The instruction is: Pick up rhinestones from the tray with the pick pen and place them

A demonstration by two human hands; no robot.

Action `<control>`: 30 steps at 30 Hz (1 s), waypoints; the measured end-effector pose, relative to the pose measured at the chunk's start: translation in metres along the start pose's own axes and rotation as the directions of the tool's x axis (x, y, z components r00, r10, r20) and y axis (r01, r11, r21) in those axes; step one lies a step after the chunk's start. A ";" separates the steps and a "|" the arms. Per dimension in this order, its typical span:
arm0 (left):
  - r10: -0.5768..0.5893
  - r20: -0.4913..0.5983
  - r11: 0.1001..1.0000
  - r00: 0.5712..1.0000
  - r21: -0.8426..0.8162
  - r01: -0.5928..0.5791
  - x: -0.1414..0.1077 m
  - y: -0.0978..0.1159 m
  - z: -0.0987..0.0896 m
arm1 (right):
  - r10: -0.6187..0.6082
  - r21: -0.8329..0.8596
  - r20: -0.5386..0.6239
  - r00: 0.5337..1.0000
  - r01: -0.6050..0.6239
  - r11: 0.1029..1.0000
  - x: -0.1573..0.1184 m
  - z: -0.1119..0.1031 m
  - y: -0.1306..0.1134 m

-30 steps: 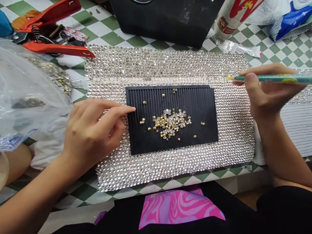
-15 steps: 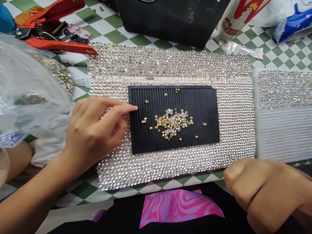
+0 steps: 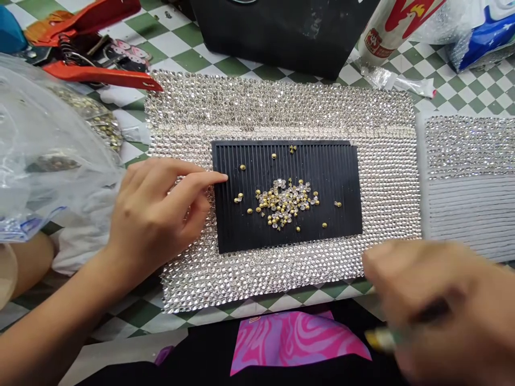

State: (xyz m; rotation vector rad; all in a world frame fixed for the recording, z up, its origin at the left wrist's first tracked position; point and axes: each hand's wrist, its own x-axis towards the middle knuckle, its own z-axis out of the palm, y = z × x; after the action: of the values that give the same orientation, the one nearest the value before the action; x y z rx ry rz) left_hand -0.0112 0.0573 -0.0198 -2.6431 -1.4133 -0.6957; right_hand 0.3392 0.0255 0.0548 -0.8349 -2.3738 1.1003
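A black ribbed rubber tray (image 3: 322, 171) lies on a large sheet of silver rhinestone mesh (image 3: 281, 112). A loose heap of gold studs and clear rhinestones (image 3: 284, 203) sits at the tray's centre, with several strays around it. My left hand (image 3: 156, 220) rests on the mesh, empty, its index fingertip touching the tray's left edge. My right hand (image 3: 430, 305) is blurred with motion, low over the table's front edge. It grips a green pencil-like pick with a yellow tip (image 3: 382, 340).
Beyond the mesh are orange-handled pliers (image 3: 100, 75), a black box (image 3: 281, 32) and a white printed cup (image 3: 398, 21). A plastic bag of studs (image 3: 44, 150) lies at left, a second rhinestone sheet (image 3: 466, 182) at right, and a pink patterned cloth (image 3: 298, 343) below the table edge.
My right hand has moved from above the mesh's right side down to the front edge, uncovering the second sheet. The pick now shows below it. My left hand has stayed nearly still.
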 end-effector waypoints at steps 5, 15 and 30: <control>0.018 -0.012 1.000 1.000 -0.004 -0.018 0.002 0.000 0.000 | 0.079 -0.119 -0.373 0.924 -0.132 0.984 0.043 0.001 0.037; 0.035 0.000 0.999 0.999 0.004 -0.035 0.002 0.002 -0.002 | -0.045 -0.261 -0.316 0.948 -0.042 0.965 0.056 0.008 0.044; 0.034 -0.002 0.999 0.999 0.006 -0.034 0.000 0.001 -0.002 | -0.154 -0.238 -0.817 0.556 -0.083 0.968 0.039 -0.042 0.108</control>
State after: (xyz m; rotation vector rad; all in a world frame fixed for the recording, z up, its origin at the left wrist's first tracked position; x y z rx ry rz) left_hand -0.0110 0.0566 -0.0178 -2.6544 -1.3639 -0.6897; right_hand 0.3717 0.1301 0.0003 -1.0754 -1.6707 0.2194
